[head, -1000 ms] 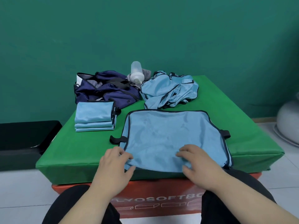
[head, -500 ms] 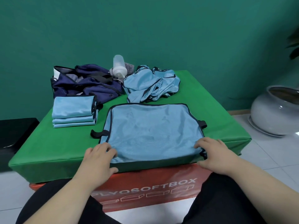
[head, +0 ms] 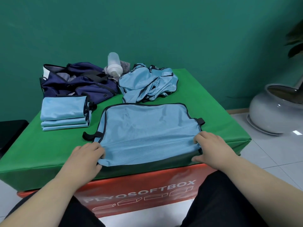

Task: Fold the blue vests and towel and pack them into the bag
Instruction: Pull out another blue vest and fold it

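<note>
Vest (head: 147, 130) lies flat at the middle of the green pad (head: 213, 102), its near hem at the pad's front edge held by both hands: the left hand (head: 85, 157) pinches the corner at 7 o'clock with curled fingers, and the right hand (head: 211, 149) pinches the corner at 5 o'clock, fingers on top and thumb beneath. From that vest, a stack (head: 64, 108) of folded vests sits at 10 o'clock, the open navy bag (head: 78, 86) at 11 just behind the stack, a white bottle (head: 114, 66) at 12 and a crumpled pile (head: 147, 84) of vests at 1. A grey pot (head: 272, 110) stands on the floor at 3.
</note>
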Tool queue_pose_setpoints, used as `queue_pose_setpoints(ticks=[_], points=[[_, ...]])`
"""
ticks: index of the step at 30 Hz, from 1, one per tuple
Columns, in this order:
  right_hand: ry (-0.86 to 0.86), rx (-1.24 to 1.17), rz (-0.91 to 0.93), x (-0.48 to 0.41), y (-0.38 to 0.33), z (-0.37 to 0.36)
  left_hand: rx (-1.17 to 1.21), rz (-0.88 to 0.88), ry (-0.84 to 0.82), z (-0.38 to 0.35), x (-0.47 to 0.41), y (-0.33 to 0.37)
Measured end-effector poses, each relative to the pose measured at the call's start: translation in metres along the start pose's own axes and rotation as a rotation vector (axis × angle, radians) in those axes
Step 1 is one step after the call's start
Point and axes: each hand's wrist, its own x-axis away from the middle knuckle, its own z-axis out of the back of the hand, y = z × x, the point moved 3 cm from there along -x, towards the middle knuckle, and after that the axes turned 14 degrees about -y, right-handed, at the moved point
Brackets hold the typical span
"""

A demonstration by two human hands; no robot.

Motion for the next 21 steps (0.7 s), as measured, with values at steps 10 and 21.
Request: queue_pose_setpoints(ticks=[10,21], points=[[0.071,-0.025,-0.028,-0.005,0.001,0.004,0.354,0.078,0.075,0.019,0.008,0.003],[0.175,-0.650,-0.044,0.028,0.001,0.021,0.626,0.206,0.053,0.017,0.017,-0.009]])
